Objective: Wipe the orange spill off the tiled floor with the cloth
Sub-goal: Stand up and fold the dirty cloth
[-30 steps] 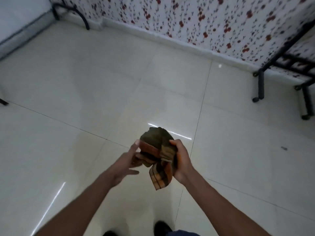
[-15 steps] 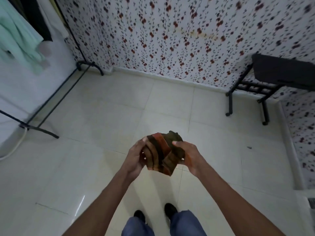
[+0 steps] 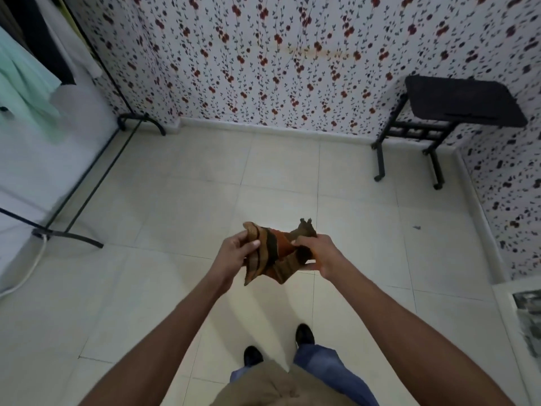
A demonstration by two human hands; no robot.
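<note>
Fingers [image 3: 304, 241] of the left hand [image 3: 234, 254] and right hand [image 3: 322, 254] grip a crumpled orange-brown cloth [image 3: 270, 254], held in the air above the tiled floor [image 3: 175, 200], well left of the corner's black stand [image 3: 462, 101]; bare tiles lie between them.

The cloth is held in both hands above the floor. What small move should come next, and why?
Probably gather the striped cloth into one firm pad in the right hand, ready to go down to the tiled floor. The left hand and the right both pinch it, loosely bunched, above the tiles, and the person stands. No orange spill shows on the visible tiles.
</note>
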